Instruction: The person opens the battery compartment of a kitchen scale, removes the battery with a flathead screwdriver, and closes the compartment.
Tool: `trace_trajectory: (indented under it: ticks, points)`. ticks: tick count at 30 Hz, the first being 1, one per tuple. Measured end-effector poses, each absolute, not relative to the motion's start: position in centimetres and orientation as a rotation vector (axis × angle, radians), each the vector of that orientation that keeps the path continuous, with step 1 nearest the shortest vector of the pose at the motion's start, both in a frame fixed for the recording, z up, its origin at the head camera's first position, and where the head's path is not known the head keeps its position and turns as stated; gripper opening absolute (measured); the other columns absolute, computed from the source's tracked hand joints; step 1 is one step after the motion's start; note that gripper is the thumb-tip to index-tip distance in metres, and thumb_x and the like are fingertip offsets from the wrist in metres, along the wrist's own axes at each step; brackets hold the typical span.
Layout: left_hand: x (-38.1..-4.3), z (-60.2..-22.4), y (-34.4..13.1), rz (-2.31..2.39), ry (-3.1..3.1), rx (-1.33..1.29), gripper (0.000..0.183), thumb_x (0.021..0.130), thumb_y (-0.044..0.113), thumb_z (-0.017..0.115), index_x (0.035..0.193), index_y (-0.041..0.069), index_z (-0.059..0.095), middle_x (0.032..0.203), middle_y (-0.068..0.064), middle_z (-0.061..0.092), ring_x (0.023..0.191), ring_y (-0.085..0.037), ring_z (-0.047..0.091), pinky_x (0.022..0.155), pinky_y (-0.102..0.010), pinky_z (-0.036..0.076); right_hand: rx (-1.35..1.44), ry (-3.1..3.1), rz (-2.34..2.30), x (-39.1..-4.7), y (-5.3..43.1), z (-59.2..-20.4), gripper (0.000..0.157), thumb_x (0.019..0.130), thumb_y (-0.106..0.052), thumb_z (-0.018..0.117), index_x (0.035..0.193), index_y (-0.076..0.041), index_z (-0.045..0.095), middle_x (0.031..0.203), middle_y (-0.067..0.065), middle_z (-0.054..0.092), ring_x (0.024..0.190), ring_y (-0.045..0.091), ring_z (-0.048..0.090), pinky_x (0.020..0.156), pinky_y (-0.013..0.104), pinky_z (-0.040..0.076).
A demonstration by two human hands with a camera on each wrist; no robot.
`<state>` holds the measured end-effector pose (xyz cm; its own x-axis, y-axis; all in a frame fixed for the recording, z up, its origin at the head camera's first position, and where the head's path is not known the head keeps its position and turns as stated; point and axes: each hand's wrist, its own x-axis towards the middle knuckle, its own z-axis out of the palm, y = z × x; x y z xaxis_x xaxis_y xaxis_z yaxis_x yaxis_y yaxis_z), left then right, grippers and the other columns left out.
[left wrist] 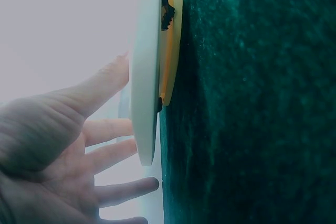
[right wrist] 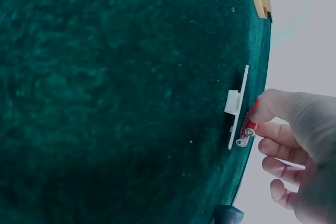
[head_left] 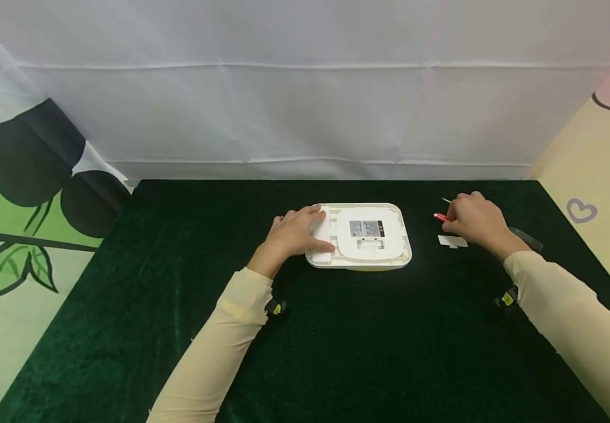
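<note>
A white device (head_left: pixel 373 232) with rounded corners lies on the table, its labelled face up and a small battery compartment (head_left: pixel 370 244) uncovered. My left hand (head_left: pixel 295 234) rests over its left end, thumb and fingertips touching the white strip there. In the left wrist view those fingers are straight and spread. Over to the right, my right hand (head_left: pixel 475 218) pinches a red battery (right wrist: pixel 253 124) between thumb and index finger, the other fingers loosely bent. A second battery (right wrist: pixel 242 139) shows right beside it. Close to both is a small white battery cover (head_left: pixel 451 241) with a tab.
A dark handle-shaped object (head_left: pixel 526 239) lies by the right wrist, and a thin pale tip (head_left: pixel 445 200) shows beyond the right fingers. Dark green cloth (head_left: pixel 336 341) covers the table. A white curtain (head_left: pixel 283 117) hangs along its back edge.
</note>
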<state>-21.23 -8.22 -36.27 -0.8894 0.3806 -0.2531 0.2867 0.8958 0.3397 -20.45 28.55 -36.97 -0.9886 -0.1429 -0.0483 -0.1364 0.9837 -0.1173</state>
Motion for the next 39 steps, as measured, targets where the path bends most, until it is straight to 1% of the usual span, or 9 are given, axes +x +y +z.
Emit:
trace_trajectory:
  ticks: [10,17,25,29,33,36,39]
  points:
    - [-21.2,-36.2,-8.2,0.429,2.740,0.489,0.088,0.081,0.058,0.072,0.153,0.023,0.035,0.163,0.002,0.023,0.141,-0.031,0.033,0.109,-0.053,0.028,-0.173,3.051,-0.206,-20.3,28.8,-37.4,0.017,0.085,-0.018,0.070,0.086,-0.001,0.070,0.090,0.016,0.060,0.085,0.033,0.046,0.064,0.042,0.042]
    - [-21.1,-36.1,-8.3,0.423,2.743,0.484,0.087,0.081,0.058,0.072,0.152,0.023,0.036,0.162,0.002,0.024,0.141,-0.032,0.033,0.110,-0.055,0.026,-0.157,3.044,-0.232,-20.2,28.9,-37.4,0.016,0.086,-0.016,0.069,0.088,-0.001,0.070,0.091,0.016,0.059,0.086,0.033,0.045,0.063,0.041,0.042]
    - [-21.0,-36.1,-8.3,0.439,2.746,0.491,0.087,0.081,0.057,0.073,0.152,0.023,0.036,0.162,0.001,0.025,0.140,-0.032,0.033,0.109,-0.055,0.027,-0.214,3.067,-0.302,-19.3,29.7,-36.8,0.019,0.087,-0.018,0.066,0.098,-0.002,0.067,0.096,0.016,0.060,0.089,0.032,0.045,0.065,0.044,0.043]
    - [-21.0,-36.0,-8.3,0.439,2.744,0.492,0.087,0.081,0.057,0.073,0.152,0.023,0.036,0.163,0.001,0.024,0.140,-0.032,0.033,0.111,-0.056,0.026,-0.282,3.059,-0.374,-18.5,30.5,-36.6,0.018,0.088,-0.017,0.066,0.100,-0.003,0.067,0.097,0.014,0.062,0.090,0.030,0.046,0.066,0.041,0.040]
    - [-21.0,-35.9,-8.3,0.439,2.743,0.492,0.087,0.081,0.057,0.072,0.152,0.023,0.036,0.163,0.002,0.024,0.140,-0.033,0.033,0.111,-0.056,0.025,-0.427,3.035,-0.415,-17.7,31.4,-36.7,0.016,0.087,-0.013,0.068,0.099,-0.004,0.067,0.095,0.011,0.064,0.089,0.027,0.047,0.069,0.038,0.037]
    - [-21.0,-36.0,-8.3,0.440,2.742,0.492,0.088,0.081,0.057,0.072,0.153,0.023,0.035,0.162,0.001,0.024,0.140,-0.033,0.034,0.111,-0.056,0.025,-0.511,2.995,-0.441,-17.1,31.9,-36.9,0.016,0.085,-0.011,0.069,0.100,-0.006,0.066,0.098,0.010,0.065,0.092,0.027,0.047,0.074,0.040,0.037]
    - [-21.0,-36.0,-8.3,0.437,2.742,0.496,0.087,0.081,0.057,0.072,0.152,0.023,0.035,0.163,0.001,0.024,0.140,-0.033,0.033,0.111,-0.056,0.025,-0.536,2.955,-0.471,-16.5,32.2,-37.1,0.017,0.084,-0.010,0.070,0.101,-0.009,0.065,0.102,0.009,0.064,0.098,0.028,0.046,0.079,0.043,0.038]
